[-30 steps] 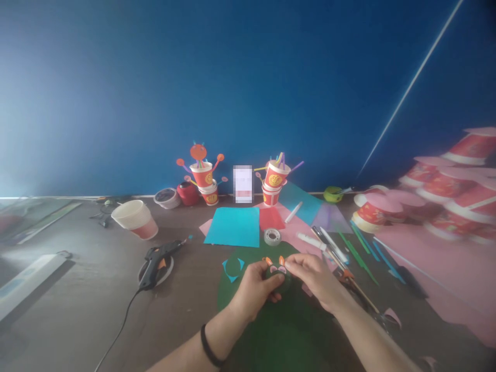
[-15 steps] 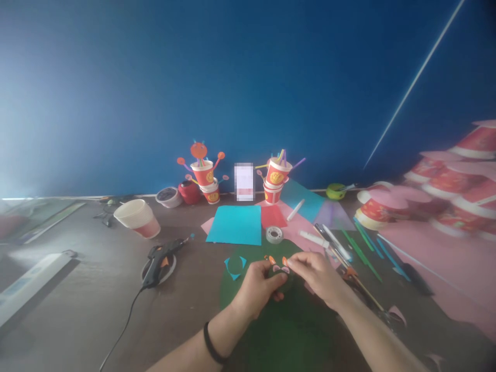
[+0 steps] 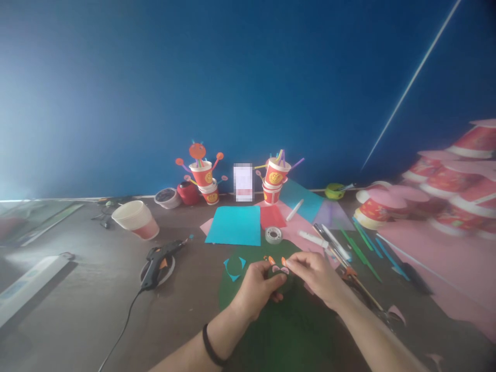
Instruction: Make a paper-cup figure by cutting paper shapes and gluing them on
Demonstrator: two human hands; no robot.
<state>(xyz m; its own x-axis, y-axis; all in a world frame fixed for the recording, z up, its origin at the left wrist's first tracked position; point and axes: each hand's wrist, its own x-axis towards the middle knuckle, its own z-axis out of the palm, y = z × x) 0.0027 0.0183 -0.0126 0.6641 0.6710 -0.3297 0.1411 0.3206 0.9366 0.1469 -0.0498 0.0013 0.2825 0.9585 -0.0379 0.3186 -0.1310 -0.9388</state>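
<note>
My left hand point(image 3: 256, 292) is closed on a small dark green paper cutout point(image 3: 287, 283), its thumb lying across the front. Two pink oval pieces point(image 3: 285, 270) are on the upper part of the cutout. A small orange piece point(image 3: 272, 261) stands at its top left and another orange piece point(image 3: 283, 261) at its top right. The fingertips of my right hand point(image 3: 320, 276) are pinched at the right orange piece. Both hands are over a green sheet point(image 3: 279, 336). Left of them lie blue paper scraps point(image 3: 233, 278). My fingers hide part of the cutout.
A black glue gun point(image 3: 157, 268) with a cord rests at left, near a paper cup point(image 3: 137, 221). Blue paper point(image 3: 234, 226) and a tape roll point(image 3: 273, 235) lie ahead. Decorated cups point(image 3: 202, 174) stand by the wall. Pens, straws point(image 3: 358, 248) and stacked red cups point(image 3: 380, 206) are at right.
The view has shifted very slightly. Both hands keep nearly the same pose on the cutout and the orange piece.
</note>
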